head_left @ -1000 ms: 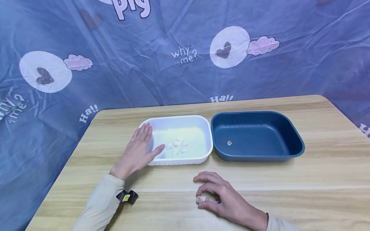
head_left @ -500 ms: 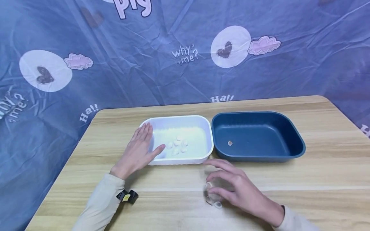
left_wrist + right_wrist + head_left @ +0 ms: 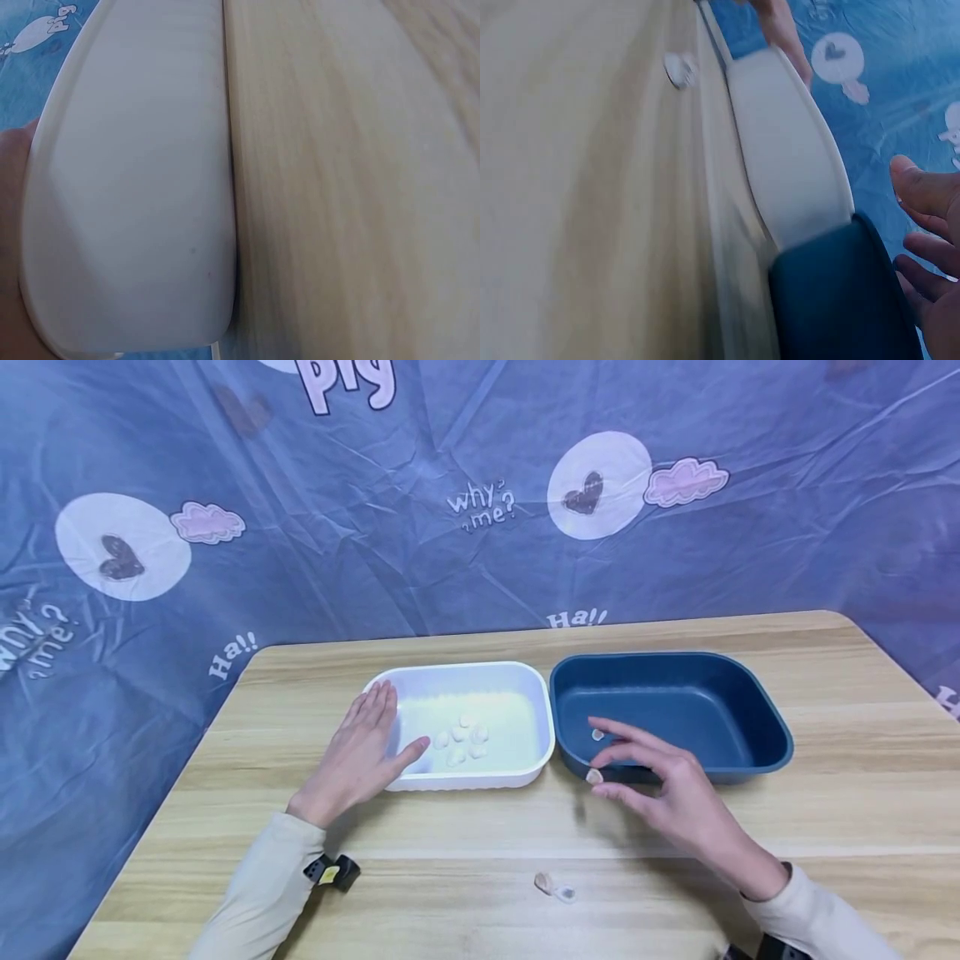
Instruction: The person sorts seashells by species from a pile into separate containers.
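My right hand [image 3: 678,789] pinches a small shell [image 3: 594,776] between thumb and index finger, over the front edge of the dark blue tray [image 3: 697,727]. Inside that tray, near its left end, lies one shell [image 3: 597,735]. My left hand [image 3: 352,756] rests on the left end of the white tray [image 3: 465,781], fingers straight and thumb spread over the inside. Several pale shells [image 3: 457,756] lie together on the white tray's floor. On the table in front, two shells [image 3: 543,882] sit close together. The right wrist view shows the right hand [image 3: 934,240] beside the blue tray, with the held shell hidden.
Both trays stand side by side on a wooden table [image 3: 420,877], white on the left. A printed blue cloth [image 3: 412,560] hangs behind the table's back edge. Wrist-worn devices show at the left sleeve [image 3: 330,872] and below the right one.
My right hand has lifted a shell from the small group on the table and carried it up and right to the blue tray. The left hand has stayed on the white tray.
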### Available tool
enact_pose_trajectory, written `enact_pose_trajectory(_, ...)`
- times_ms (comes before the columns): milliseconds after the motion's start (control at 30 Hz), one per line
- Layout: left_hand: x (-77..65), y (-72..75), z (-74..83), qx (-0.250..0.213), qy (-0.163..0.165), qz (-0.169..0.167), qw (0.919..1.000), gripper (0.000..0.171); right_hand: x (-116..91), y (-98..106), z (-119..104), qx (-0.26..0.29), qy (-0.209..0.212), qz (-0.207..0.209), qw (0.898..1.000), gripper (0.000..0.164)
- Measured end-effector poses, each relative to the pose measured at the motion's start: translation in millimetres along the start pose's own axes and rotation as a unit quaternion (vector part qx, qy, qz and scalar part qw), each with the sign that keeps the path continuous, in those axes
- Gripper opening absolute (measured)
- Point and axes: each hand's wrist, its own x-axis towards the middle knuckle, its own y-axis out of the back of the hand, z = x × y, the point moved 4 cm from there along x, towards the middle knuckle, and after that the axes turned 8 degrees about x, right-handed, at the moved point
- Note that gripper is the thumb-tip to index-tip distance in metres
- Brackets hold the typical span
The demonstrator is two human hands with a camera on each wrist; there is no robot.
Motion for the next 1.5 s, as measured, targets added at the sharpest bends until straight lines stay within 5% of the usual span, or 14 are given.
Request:
enact_pose_trajectory(433,0.3,-0.9,1.3,-0.004,0.0,-0.01,0.9999,0.091,15.1,36.1,29.8,-0.077,-0.058,0.022,0.995,0.025)
enact_pose_trajectory(767,1.0,-2.6,0.8,-0.009,0.007,-0.007,0.9999,0.091,25.7,43.1,56.9,-0.1,-0.107,-0.055,0.988,0.014)
enact_pose_trajectory(1067,-0.4,-2.2,-1.4,-0.015,0.042,-0.028,0.9986,0.11,33.8,41.6,74.8,-0.103,-0.162,-0.135,0.972,0.009)
enact_pose_trajectory(1500,-1.3,2.4,-3.5,0.0,0.037,-0.048,0.9982,0.118,39.0,37.5,88.2,-0.122,-0.145,-0.2,0.961,0.011)
